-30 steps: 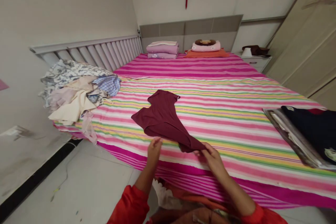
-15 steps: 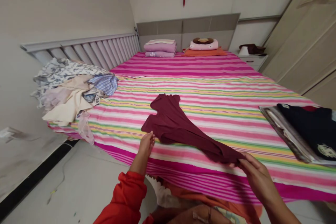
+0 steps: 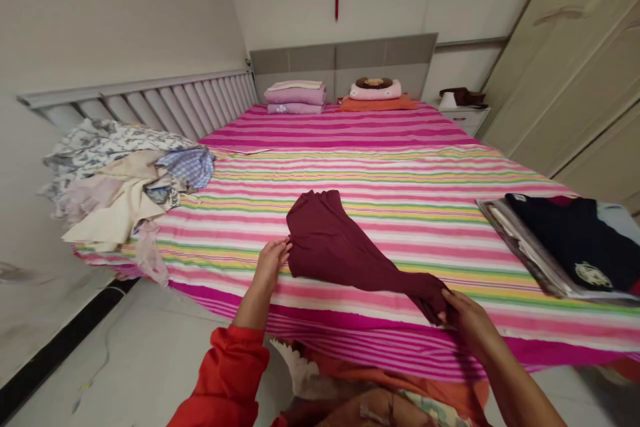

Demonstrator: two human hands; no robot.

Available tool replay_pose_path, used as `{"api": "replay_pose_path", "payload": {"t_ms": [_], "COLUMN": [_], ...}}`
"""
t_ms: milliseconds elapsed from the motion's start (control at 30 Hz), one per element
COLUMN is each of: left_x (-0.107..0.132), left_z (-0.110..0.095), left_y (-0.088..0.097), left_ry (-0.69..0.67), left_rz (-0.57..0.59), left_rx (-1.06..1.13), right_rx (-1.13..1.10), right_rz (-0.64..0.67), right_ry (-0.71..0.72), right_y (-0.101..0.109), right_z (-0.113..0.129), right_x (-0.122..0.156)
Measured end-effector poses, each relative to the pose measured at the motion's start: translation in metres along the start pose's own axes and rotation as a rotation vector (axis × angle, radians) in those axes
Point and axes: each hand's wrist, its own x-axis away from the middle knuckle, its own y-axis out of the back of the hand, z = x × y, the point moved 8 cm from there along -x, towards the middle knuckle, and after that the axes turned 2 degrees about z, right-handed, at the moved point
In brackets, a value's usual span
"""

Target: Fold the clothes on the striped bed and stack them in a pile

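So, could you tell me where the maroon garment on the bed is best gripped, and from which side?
Probably at its two ends, from the near edge of the bed: the maroon garment lies flat and slantwise, narrowing to a bunched tail by the right hand, with a wider folded edge at the left hand.

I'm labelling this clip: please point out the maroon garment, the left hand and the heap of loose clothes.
maroon garment (image 3: 333, 247), head view, its wide folded body.
left hand (image 3: 270, 265), head view, the back of the hand.
heap of loose clothes (image 3: 127, 197), head view, the cream cloth in its middle.
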Motion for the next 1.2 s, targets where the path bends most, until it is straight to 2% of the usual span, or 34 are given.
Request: {"api": "replay_pose_path", "payload": {"t_ms": [67,167,233,367,467,633,733,833,1067,1133,1200], "left_x": [0.000,0.000,-0.003,-0.010,-0.016,-0.025,-0.025,-0.022,-0.008,-0.007,-0.007], "left_z": [0.012,0.016,0.013,0.009,0.012,0.022,0.024,0.017,-0.029,-0.032,-0.027], "left_y": [-0.003,-0.014,-0.029,-0.072,-0.101,-0.125,-0.129,-0.126,-0.085,-0.080,-0.084], "left_ry": [-0.031,-0.120,-0.191,-0.325,-0.399,-0.440,-0.452,-0.484,-0.583,-0.570,-0.566], "left_rz": [0.022,0.083,0.134,0.235,0.270,0.241,0.226,0.234,0.251,0.279,0.306], "left_rx": [-0.086,-0.217,-0.305,-0.501,-0.654,-0.867,-0.955,-1.003,-0.952,-0.922,-0.902], "right_rx": [0.012,0.072,0.110,0.129,0.122,0.150,0.174,0.149,0.029,0.016,0.027], "right_rz": [-0.016,-0.001,0.022,0.033,0.023,0.090,0.131,0.112,0.081,0.111,0.158], "right_ry": [0.002,0.025,0.038,0.041,0.055,0.057,0.033,0.042,0.155,0.160,0.170], "right_y": [0.001,0.007,0.010,0.013,0.014,0.007,0.002,0.004,0.012,0.006,-0.005], "right_z": [-0.008,-0.010,-0.010,-0.018,-0.022,-0.013,-0.006,0.004,0.037,0.042,0.043], "right_x": [0.003,0.008,0.007,-0.001,-0.002,0.012,0.020,0.021,0.027,0.028,0.027]}}
